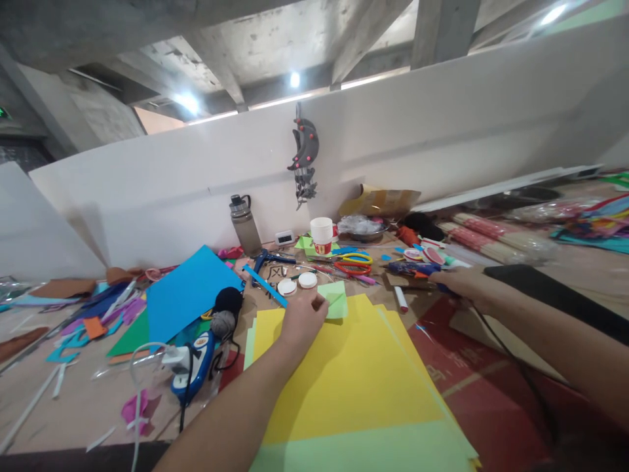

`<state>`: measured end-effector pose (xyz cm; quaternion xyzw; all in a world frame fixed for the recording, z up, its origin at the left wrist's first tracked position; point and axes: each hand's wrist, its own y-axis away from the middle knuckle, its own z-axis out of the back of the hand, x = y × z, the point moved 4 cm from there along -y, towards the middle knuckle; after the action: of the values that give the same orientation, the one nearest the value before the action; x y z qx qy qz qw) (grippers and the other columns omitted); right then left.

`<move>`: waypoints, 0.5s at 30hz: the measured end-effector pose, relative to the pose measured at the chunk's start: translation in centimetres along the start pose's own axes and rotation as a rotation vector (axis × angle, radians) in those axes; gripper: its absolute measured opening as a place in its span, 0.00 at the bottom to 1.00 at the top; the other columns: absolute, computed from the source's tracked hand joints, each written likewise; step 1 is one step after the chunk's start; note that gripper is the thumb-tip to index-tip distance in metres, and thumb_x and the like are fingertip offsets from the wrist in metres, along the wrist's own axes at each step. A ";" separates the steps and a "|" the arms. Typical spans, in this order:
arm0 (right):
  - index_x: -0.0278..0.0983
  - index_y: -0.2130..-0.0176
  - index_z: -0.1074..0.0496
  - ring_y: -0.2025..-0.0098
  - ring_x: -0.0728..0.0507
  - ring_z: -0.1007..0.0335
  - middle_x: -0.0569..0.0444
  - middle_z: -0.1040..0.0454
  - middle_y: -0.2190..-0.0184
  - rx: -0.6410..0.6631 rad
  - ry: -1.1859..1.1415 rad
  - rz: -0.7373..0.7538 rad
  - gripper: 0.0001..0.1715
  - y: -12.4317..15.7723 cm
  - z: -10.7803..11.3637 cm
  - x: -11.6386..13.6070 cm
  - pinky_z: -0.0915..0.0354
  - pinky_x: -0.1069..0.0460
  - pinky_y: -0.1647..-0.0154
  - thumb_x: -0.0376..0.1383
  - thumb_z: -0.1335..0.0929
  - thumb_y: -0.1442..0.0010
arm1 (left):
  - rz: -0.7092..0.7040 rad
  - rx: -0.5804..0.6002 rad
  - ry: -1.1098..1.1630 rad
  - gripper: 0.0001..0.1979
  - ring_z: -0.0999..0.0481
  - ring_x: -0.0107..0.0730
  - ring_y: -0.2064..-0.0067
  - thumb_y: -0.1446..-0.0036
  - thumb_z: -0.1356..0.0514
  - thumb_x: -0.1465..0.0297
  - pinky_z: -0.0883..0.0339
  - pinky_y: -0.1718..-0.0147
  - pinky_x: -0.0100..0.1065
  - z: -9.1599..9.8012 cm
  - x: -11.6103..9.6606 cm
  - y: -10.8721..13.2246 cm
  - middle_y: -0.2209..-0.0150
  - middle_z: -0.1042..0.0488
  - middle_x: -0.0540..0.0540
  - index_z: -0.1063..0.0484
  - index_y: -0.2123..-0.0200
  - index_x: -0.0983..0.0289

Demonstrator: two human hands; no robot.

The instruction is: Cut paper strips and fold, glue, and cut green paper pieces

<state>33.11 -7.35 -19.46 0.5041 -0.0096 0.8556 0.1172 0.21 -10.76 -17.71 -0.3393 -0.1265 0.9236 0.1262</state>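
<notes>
My left hand [304,318] is closed in a pinch above a stack of yellow and pale green paper [351,380]. A narrow blue paper strip [265,286] runs out from it to the upper left; its other end is hidden by the hand. Right by the fingertips lies a small light green paper piece [337,292]. Off to the right, my right hand [457,286] is wrapped round the handle of a blue and orange hot glue gun [417,269]. A dark cord hangs down from that hand.
Beyond the stack are two white round lids [287,287], scissors [356,262], a second glue gun [270,257], a paper cup [322,233] and a bottle [244,226]. To the left lie blue card [191,295], yarn balls [226,321] and a power strip [196,367]. Bundled sticks [486,242] lie right.
</notes>
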 end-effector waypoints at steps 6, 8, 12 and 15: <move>0.38 0.68 0.35 0.74 0.49 0.35 0.55 0.34 0.74 -0.101 -0.148 0.053 0.05 1.3 0.1 3.1 0.33 0.55 0.75 0.35 0.34 0.49 | 0.052 -0.009 -0.007 0.07 0.26 0.31 0.70 0.47 0.42 0.71 0.38 0.68 0.32 -0.2 0.2 0.1 0.73 0.23 0.53 0.27 0.75 0.64; 0.40 0.63 0.37 0.70 0.49 0.32 0.55 0.31 0.67 -0.112 -0.213 0.152 0.12 1.7 -0.2 5.1 0.30 0.55 0.69 0.32 0.33 0.50 | 0.074 0.003 0.015 0.07 0.26 0.30 0.70 0.47 0.42 0.70 0.38 0.69 0.31 -0.3 0.0 0.2 0.73 0.23 0.53 0.27 0.75 0.64; 0.41 0.60 0.41 0.70 0.47 0.29 0.56 0.29 0.68 -0.073 -0.380 0.368 0.21 2.1 -1.1 9.8 0.30 0.53 0.70 0.29 0.32 0.53 | 0.108 -0.025 0.055 0.06 0.27 0.30 0.71 0.49 0.41 0.71 0.39 0.71 0.30 0.0 -0.3 0.2 0.74 0.23 0.53 0.27 0.76 0.64; 0.41 0.57 0.39 0.73 0.47 0.32 0.59 0.30 0.71 0.050 -0.388 0.572 0.21 2.4 -2.4 12.6 0.33 0.53 0.73 0.30 0.33 0.53 | 0.112 -0.049 0.071 0.06 0.27 0.29 0.72 0.49 0.41 0.71 0.39 0.70 0.30 0.3 -0.4 0.2 0.75 0.24 0.52 0.27 0.76 0.64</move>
<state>24.71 -6.98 -9.49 0.6369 -0.1516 0.7420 -0.1440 0.28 -11.12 -17.34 -0.3813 -0.1253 0.9132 0.0705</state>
